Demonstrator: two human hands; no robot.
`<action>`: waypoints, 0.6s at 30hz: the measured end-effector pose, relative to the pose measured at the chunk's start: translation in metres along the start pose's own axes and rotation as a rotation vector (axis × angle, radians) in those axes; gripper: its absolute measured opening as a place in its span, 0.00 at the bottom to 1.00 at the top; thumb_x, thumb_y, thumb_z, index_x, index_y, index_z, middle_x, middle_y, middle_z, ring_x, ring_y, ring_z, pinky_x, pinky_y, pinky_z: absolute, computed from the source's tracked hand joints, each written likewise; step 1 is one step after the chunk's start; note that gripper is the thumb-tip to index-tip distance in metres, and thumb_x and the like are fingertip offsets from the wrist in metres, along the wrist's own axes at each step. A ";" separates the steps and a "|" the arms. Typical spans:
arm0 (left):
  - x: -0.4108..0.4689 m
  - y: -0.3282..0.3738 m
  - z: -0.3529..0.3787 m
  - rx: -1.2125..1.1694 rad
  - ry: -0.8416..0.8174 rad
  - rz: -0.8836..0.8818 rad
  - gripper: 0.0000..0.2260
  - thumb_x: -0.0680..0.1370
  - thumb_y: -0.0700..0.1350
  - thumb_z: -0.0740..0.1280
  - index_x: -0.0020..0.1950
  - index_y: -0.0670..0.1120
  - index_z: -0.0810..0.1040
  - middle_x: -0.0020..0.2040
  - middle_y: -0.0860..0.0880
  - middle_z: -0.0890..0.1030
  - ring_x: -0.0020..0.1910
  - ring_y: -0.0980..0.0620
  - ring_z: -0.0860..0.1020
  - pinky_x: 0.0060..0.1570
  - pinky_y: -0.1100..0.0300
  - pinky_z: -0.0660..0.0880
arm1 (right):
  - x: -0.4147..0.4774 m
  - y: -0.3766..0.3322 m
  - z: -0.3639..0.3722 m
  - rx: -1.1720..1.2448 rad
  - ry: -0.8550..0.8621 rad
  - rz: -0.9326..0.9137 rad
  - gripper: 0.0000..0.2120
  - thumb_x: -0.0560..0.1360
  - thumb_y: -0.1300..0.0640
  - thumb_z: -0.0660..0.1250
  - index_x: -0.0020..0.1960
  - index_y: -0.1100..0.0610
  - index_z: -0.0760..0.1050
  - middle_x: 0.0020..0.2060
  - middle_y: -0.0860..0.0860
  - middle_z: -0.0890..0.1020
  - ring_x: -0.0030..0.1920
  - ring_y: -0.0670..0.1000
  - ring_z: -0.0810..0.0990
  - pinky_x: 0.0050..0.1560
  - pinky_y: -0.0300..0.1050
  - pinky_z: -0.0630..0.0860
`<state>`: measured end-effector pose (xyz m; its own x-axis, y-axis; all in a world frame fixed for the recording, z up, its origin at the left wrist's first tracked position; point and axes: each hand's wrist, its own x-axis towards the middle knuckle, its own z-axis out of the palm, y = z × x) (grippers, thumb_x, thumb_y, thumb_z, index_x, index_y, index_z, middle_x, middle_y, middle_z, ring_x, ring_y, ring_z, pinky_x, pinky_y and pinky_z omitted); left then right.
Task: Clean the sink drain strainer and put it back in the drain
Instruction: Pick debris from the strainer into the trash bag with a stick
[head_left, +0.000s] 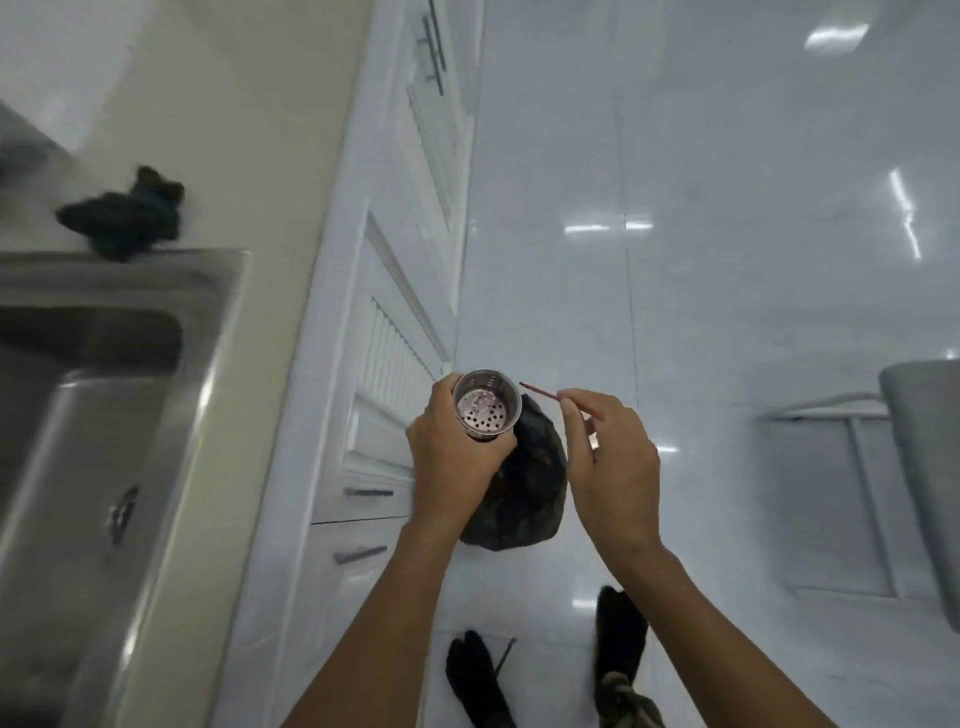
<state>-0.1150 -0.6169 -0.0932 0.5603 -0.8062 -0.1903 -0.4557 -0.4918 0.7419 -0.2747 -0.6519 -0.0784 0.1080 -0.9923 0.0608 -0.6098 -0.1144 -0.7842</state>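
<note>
My left hand (453, 457) is wrapped around the steel drain strainer (486, 407), held upright with its open mouth facing me and its perforated base visible; a pinkish residue lies on that base. My right hand (613, 467) pinches a thin reddish stick (540, 392) between thumb and fingers, its dark tip just beside the strainer rim, not touching. Both are over a dark bag (530, 493) on the white floor (727, 260). The steel sink (130, 415) sits well apart at left, a dark cloth (124, 215) on the counter (249, 156) behind it.
</note>
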 end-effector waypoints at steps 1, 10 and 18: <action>0.000 0.022 -0.019 -0.013 0.026 0.014 0.36 0.64 0.56 0.80 0.68 0.59 0.68 0.60 0.57 0.80 0.61 0.47 0.78 0.60 0.46 0.80 | 0.007 -0.022 -0.015 -0.001 0.013 -0.031 0.10 0.83 0.49 0.62 0.60 0.48 0.79 0.53 0.42 0.82 0.49 0.43 0.78 0.50 0.27 0.70; -0.026 0.133 -0.183 -0.071 0.272 0.124 0.35 0.66 0.53 0.80 0.69 0.54 0.68 0.61 0.55 0.81 0.59 0.49 0.80 0.63 0.44 0.77 | 0.033 -0.193 -0.082 0.133 0.101 -0.284 0.11 0.83 0.51 0.65 0.62 0.51 0.79 0.53 0.44 0.83 0.48 0.44 0.80 0.45 0.43 0.81; -0.091 0.040 -0.295 0.032 0.570 -0.103 0.34 0.63 0.52 0.79 0.67 0.51 0.72 0.59 0.51 0.81 0.58 0.46 0.78 0.62 0.51 0.71 | -0.030 -0.292 -0.021 0.133 -0.125 -0.509 0.09 0.83 0.49 0.63 0.61 0.47 0.78 0.51 0.38 0.81 0.47 0.42 0.78 0.46 0.34 0.76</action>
<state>0.0200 -0.4656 0.1436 0.8830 -0.4532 0.1224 -0.3946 -0.5755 0.7163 -0.1159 -0.5897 0.1620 0.4610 -0.7989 0.3862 -0.3522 -0.5642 -0.7467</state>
